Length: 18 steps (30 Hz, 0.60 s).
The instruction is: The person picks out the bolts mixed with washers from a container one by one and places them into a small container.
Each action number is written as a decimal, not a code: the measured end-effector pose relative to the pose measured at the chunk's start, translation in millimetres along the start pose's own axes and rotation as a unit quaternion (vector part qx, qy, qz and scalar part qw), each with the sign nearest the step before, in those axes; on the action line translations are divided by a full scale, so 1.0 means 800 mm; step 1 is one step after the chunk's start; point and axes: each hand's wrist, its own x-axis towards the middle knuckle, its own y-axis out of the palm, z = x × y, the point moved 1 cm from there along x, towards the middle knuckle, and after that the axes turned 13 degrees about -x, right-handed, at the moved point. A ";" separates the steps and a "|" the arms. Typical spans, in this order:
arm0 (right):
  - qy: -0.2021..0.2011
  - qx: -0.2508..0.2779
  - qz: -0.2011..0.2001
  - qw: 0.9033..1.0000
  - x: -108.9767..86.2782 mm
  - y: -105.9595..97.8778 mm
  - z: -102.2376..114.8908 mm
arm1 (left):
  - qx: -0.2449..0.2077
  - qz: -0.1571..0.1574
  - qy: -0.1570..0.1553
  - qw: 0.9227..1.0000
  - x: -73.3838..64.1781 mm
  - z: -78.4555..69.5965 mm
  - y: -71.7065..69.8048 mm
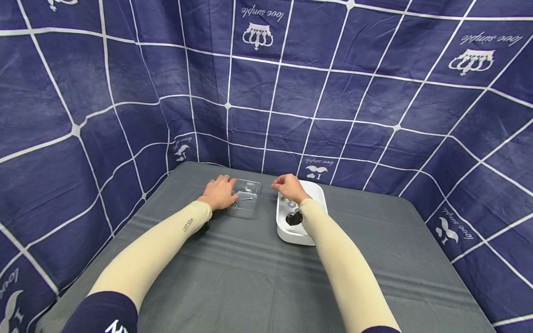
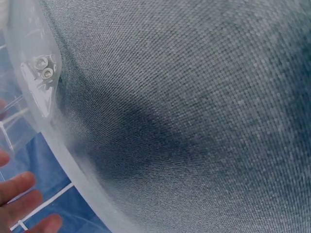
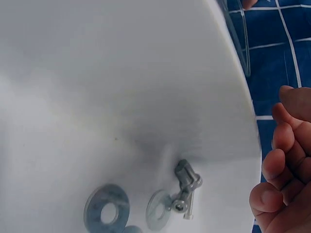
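Observation:
My left hand (image 1: 219, 192) lies with its fingers spread at the left edge of a clear plastic compartment tray (image 1: 245, 213). Inside this tray are a silver bolt (image 1: 247, 199) and, in the left wrist view, two small ring-shaped metal parts (image 2: 44, 68). Over the left rim of a white tray (image 1: 296, 237) is my right hand (image 1: 290, 187), fingers curled and thumb close to the index fingertip. I cannot tell whether a small part is between them. The white tray holds a large flat washer (image 3: 92, 213), a thinner washer (image 3: 154, 213) and several small metal fasteners (image 3: 184, 174).
Grey cloth (image 1: 250, 277) covers the table. A blue curtain (image 1: 333, 101) with white grid lines rises behind it and along both sides. A black object (image 1: 294, 218) shows beside the right wrist, over the white tray. The two trays stand side by side with a narrow gap.

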 end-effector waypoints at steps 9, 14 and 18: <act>0.012 0.001 0.005 1.000 -0.011 -0.012 -0.011 | 0.006 -0.014 0.028 0.999 0.005 -0.007 0.000; 0.020 -0.008 0.001 1.000 -0.013 -0.019 -0.020 | 0.004 -0.018 0.040 0.999 0.010 -0.016 0.002; 0.022 -0.015 -0.005 1.000 -0.012 -0.023 -0.028 | 0.003 -0.018 0.044 0.999 0.013 -0.025 0.002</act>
